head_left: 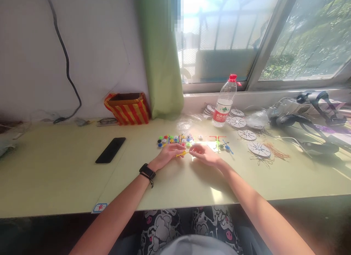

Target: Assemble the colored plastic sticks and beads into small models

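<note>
Right at the middle of the pale green worktop (pixel 68 174), both hands meet over a small thin yellow plastic stick (pixel 182 153). The left hand (pixel 170 153), with a black watch strapped at its wrist (pixel 147 171), has its fingers curled in and pinched on the stick's left end, so the stick lies level just above the surface. The right hand (pixel 205 155) is curled too, its fingertips at the stick's right end; it is too small to tell whether they actually grip it.

Just beyond the hands lies a scatter of small colourful plastic pieces (pixel 175 139), with a few thin red, green and blue rods (pixel 222 142) to its right. A flat black phone (pixel 110 149) lies well apart to the left, and a red and yellow striped fabric bag (pixel 127 108) stands against the wall behind it, beside a green curtain (pixel 161 57). A clear plastic water bottle with a red cap (pixel 225 101) stands upright by the window sill, near several white round slotted discs (pixel 246 134).
</note>
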Action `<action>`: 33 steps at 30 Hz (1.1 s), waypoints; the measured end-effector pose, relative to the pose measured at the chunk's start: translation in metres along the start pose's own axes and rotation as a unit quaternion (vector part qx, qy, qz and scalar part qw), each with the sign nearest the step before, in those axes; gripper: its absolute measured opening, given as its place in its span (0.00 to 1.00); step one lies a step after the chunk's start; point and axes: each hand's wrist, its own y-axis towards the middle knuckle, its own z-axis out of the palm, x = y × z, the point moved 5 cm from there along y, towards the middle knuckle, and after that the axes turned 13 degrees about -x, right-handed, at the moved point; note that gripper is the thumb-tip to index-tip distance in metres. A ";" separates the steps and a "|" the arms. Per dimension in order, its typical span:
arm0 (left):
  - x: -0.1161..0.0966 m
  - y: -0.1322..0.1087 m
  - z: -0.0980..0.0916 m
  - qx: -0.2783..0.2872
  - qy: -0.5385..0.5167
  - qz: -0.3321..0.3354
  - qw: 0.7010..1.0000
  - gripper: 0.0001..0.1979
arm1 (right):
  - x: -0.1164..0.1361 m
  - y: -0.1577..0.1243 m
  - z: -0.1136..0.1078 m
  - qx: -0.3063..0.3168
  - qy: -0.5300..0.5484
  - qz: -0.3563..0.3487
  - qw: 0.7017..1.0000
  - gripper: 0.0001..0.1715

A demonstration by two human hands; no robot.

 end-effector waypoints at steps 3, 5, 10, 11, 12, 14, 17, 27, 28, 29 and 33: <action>0.000 0.000 0.001 0.014 0.018 0.006 1.000 0.16 | -0.001 -0.001 0.000 0.006 0.022 -0.005 1.000 0.19; 0.001 0.001 0.002 0.015 0.030 0.011 0.999 0.17 | 0.000 -0.002 0.002 0.007 0.035 -0.014 0.999 0.19; 0.006 0.004 0.001 0.016 0.033 0.018 0.999 0.17 | 0.002 -0.003 0.004 0.000 0.041 -0.027 0.999 0.22; 0.008 0.005 0.000 0.012 0.029 0.017 0.999 0.18 | 0.002 -0.004 0.005 -0.003 0.045 -0.028 0.999 0.22; 0.009 0.006 -0.001 0.007 0.025 0.016 1.000 0.18 | 0.002 -0.004 0.004 -0.007 0.049 -0.030 0.998 0.22; 0.012 0.009 -0.002 -0.004 0.011 0.014 1.000 0.19 | 0.000 -0.003 0.004 -0.014 0.040 -0.036 0.998 0.22; 0.016 0.013 -0.004 -0.004 -0.014 0.010 1.000 0.19 | -0.003 -0.001 0.005 -0.024 -0.003 -0.044 0.999 0.22; 0.022 0.016 -0.010 -0.033 -0.023 0.003 0.999 0.22 | 0.003 -0.015 0.002 -0.109 0.154 0.036 0.981 0.36; 0.021 0.015 -0.010 -0.032 -0.018 0.005 0.999 0.21 | 0.004 -0.017 0.003 -0.102 0.159 0.043 0.981 0.35; 0.020 0.013 -0.010 -0.032 -0.012 0.009 0.999 0.21 | 0.004 -0.019 0.005 -0.088 0.153 0.051 0.983 0.32; 0.017 0.010 -0.010 -0.038 -0.003 0.020 0.999 0.19 | -0.004 -0.017 0.012 -0.058 0.101 0.084 0.990 0.33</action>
